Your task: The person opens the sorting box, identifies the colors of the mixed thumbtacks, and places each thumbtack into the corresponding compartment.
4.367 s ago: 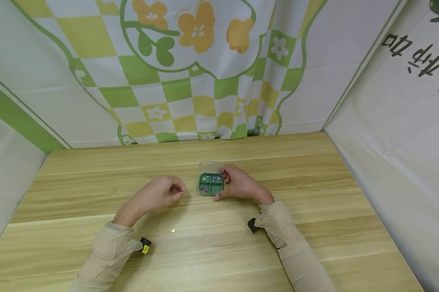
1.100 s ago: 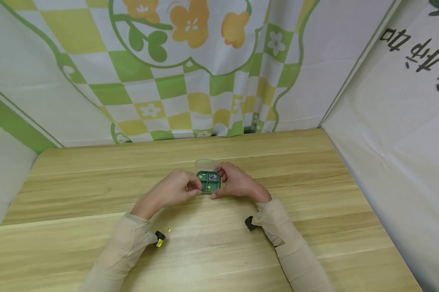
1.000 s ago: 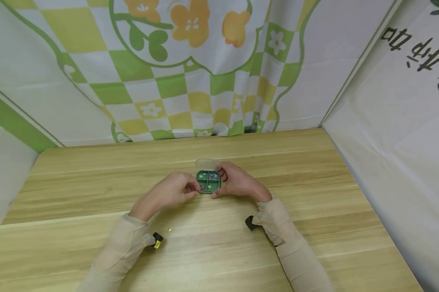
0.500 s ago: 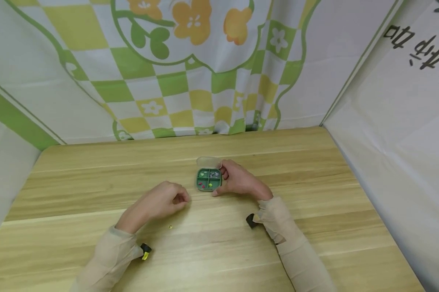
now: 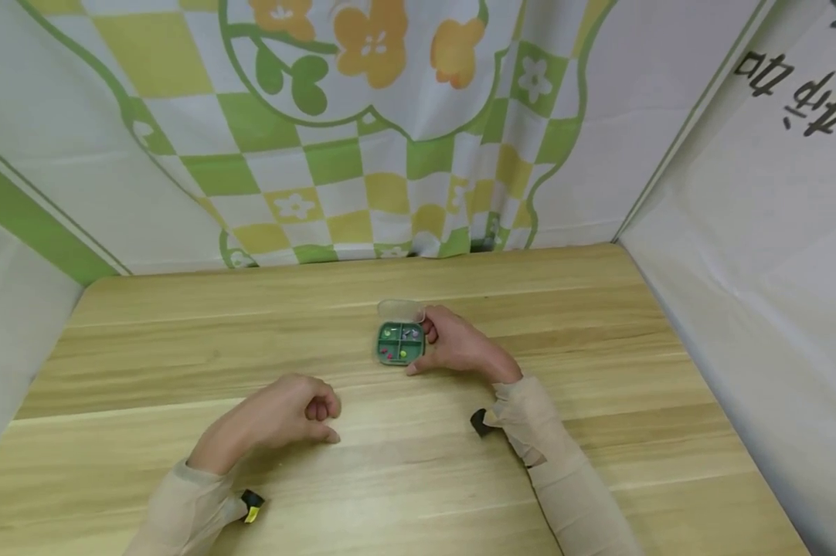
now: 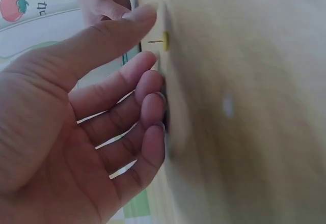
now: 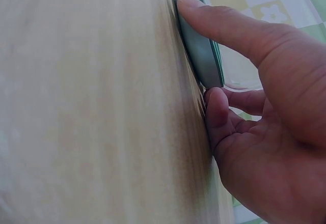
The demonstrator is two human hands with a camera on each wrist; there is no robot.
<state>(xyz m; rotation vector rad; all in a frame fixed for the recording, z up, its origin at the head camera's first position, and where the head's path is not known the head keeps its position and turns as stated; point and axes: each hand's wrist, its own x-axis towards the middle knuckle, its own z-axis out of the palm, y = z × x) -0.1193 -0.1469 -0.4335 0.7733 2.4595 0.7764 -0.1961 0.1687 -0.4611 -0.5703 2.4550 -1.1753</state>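
Note:
In the head view, a small green pill box [image 5: 400, 344] with four compartments lies on the table, its clear lid [image 5: 401, 310] raised at the back. My right hand [image 5: 460, 345] grips the box's right side, thumb at the front and fingers behind; the right wrist view shows the thumb [image 7: 191, 1] on its edge. My left hand [image 5: 279, 413] hovers low over the table, thumb and fingers apart, holding nothing. Just beyond its fingertips in the left wrist view, a yellow thumbtack [image 6: 165, 41] rests with its pin up; from the head view the hand hides it.
Small coloured pieces sit in the box: pink front left, yellow front right, yellowish back left, purplish back right. A checked floral curtain [image 5: 362, 170] hangs behind the wooden table [image 5: 529, 309], with white sheets at both sides. Each wrist carries a small black camera [image 5: 253, 502].
My left hand has drawn back from the box, left and toward me, over the tack. Since the earliest frame a yellow piece has appeared in the front right compartment. The right hand keeps its grip.

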